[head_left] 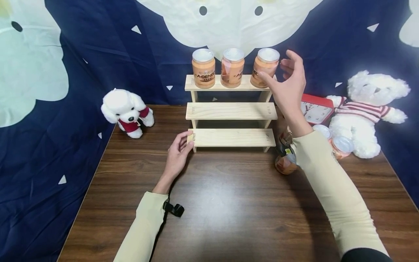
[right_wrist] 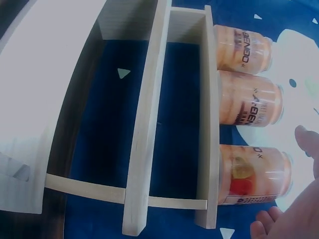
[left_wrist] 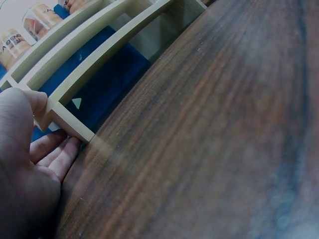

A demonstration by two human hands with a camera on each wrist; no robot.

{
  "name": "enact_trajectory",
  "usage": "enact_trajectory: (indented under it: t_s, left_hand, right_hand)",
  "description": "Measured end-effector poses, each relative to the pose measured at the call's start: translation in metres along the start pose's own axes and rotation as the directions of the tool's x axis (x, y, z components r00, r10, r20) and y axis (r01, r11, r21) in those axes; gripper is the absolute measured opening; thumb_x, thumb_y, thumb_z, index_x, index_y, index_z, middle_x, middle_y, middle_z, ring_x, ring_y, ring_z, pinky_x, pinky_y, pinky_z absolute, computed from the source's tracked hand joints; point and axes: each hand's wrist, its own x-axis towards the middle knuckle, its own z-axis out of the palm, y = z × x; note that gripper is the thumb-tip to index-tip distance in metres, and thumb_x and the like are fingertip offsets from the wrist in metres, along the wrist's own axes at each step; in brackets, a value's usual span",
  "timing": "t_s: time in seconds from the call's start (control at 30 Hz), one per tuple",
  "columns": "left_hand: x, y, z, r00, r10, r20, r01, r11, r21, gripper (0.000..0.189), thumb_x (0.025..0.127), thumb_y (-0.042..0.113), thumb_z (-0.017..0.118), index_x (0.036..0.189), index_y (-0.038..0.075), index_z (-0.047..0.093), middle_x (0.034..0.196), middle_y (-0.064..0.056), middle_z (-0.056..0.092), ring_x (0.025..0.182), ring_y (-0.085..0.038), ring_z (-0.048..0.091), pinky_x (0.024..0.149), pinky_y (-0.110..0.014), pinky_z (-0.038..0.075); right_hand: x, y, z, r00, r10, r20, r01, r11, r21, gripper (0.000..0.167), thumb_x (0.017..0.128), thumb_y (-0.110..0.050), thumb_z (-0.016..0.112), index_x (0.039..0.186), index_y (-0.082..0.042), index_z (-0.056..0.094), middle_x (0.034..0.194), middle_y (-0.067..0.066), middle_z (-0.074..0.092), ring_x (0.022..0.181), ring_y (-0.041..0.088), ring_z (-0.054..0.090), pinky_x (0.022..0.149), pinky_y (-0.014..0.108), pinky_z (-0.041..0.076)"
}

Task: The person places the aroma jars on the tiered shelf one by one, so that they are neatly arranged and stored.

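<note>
Presently, three orange jars [head_left: 233, 71] stand upright in one row on the top step of the wooden rack [head_left: 231, 111], with their silver lids upward. At the right end of this step is the right hand [head_left: 291, 87], beside the right jar [head_left: 263, 64]; its thumb and fingers are parted widely, the fingers a little bent, and they do not close around the jar. Whether a fingertip touches it, I cannot tell. The left hand [head_left: 178, 154] pinches the left end of the rack's lowest step, with the thumb above and the other fingers lower, near the table [head_left: 216, 203]. To the right of the rack, on the table, are further jars [head_left: 284, 165], partly hidden by the right sleeve [head_left: 327, 189]. Also on the rack's right side are a red clock [head_left: 315, 112] and, farther from it, a white toy bear [head_left: 360, 125]. To the rack's left sits a white toy dog [head_left: 126, 109] in dark red clothing. Behind the rack hangs a navy cloth [head_left: 108, 54] with white shapes.
</note>
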Motion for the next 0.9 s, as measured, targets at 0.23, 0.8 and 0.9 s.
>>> enact_trajectory:
  t_s: [0.23, 0.8, 0.9]
  left_hand:
    - [0.000, 0.000, 0.000, 1.000, -0.004, 0.004, 0.004, 1.000, 0.003, 0.041, 0.112, 0.005, 0.065, 0.152, 0.002, 0.060, 0.152, -0.021, 0.065, 0.142, -0.028, 0.062, 0.117, -0.025, 0.051]
    - [0.001, 0.001, 0.001, 1.000, -0.010, -0.003, 0.010, 1.000, -0.003, 0.040, 0.111, 0.005, 0.066, 0.151, 0.003, 0.061, 0.151, -0.021, 0.066, 0.140, -0.028, 0.063, 0.117, -0.026, 0.052]
    - [0.000, 0.001, 0.001, 1.000, -0.013, -0.004, 0.013, 1.000, 0.002, 0.040, 0.112, 0.006, 0.066, 0.151, 0.003, 0.061, 0.151, -0.020, 0.066, 0.140, -0.027, 0.063, 0.118, -0.026, 0.051]
  right_hand:
    - [-0.015, -0.001, -0.012, 0.999, -0.031, -0.027, 0.033, 0.998, 0.060, 0.085, 0.085, -0.023, 0.098, 0.159, -0.010, 0.056, 0.138, 0.009, 0.065, 0.134, 0.015, 0.062, 0.111, 0.023, 0.048]
    - [-0.053, -0.016, -0.038, 0.993, -0.100, -0.067, 0.113, 0.966, 0.232, 0.068, 0.087, -0.010, 0.090, 0.150, -0.004, 0.065, 0.125, -0.002, 0.071, 0.127, 0.021, 0.067, 0.107, 0.029, 0.051]
    - [-0.061, -0.018, -0.042, 0.991, -0.111, -0.069, 0.125, 0.960, 0.250, 0.066, 0.087, -0.008, 0.089, 0.149, -0.003, 0.066, 0.124, -0.005, 0.071, 0.126, 0.021, 0.067, 0.108, 0.030, 0.051]
